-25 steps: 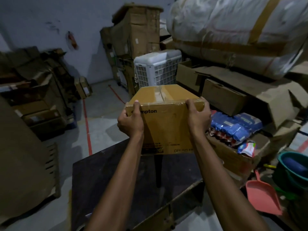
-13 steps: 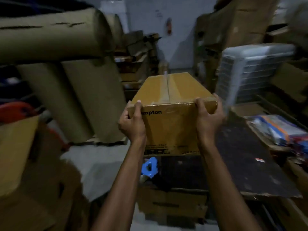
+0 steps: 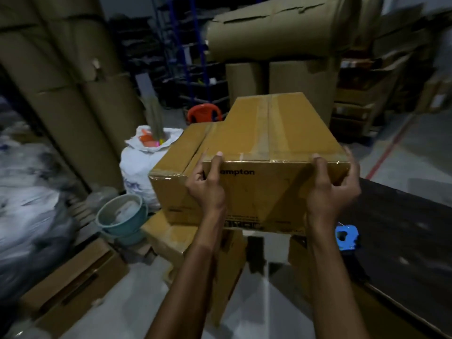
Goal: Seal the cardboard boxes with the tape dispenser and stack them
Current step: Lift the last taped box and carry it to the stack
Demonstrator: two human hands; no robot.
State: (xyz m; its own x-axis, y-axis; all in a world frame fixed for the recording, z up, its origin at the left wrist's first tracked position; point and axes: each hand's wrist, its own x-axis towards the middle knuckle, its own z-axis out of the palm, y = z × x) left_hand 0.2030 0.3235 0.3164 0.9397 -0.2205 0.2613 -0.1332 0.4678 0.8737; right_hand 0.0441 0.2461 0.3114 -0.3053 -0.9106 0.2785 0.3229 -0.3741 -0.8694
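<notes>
Your left hand [image 3: 205, 189] and right hand [image 3: 330, 192] each curl round a near top corner of the sealed box [image 3: 269, 133], thumbs on the taped edge, fingers down the sides. You hold it up beside the taped box [image 3: 171, 182] on the stack. Gripped only at the near end, the far end could dip, catch that box and shove it askew. The tape dispenser [image 3: 347, 237] lies on the dark table [image 3: 403, 216] near your right wrist.

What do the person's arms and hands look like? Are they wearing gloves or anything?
No gloves. The left hand and right hand are bare, with short nails. The left forearm and right forearm are bare too: no sleeves in view, and no watch, bracelet or ring shows in this dim picture.
</notes>
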